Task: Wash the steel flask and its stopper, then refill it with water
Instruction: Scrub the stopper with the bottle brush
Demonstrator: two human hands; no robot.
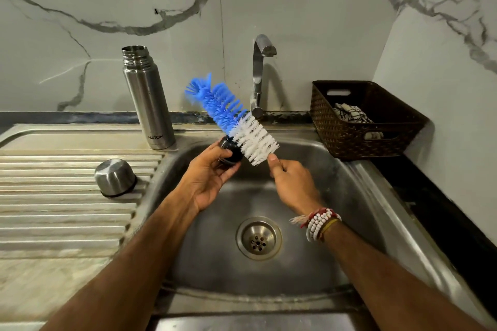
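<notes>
Over the sink (336, 183), a black stopper (228, 152) is held in the curled fingers of the left hand (209, 177). A blue-and-white brush (234, 118) is gripped in the right hand (291, 183), its white bristles laid against the stopper. The open flask (148, 99) is stood upright on the drainboard (53, 209), with a steel cap (115, 177) near it.

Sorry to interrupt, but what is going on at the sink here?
A person is cleaning the flask's black stopper over the sink. The left hand holds it, and the right hand grips a blue-and-white bottle brush whose white bristles lie against it. The open steel flask stands on the drainboard, its steel cap upside down nearby.
</notes>
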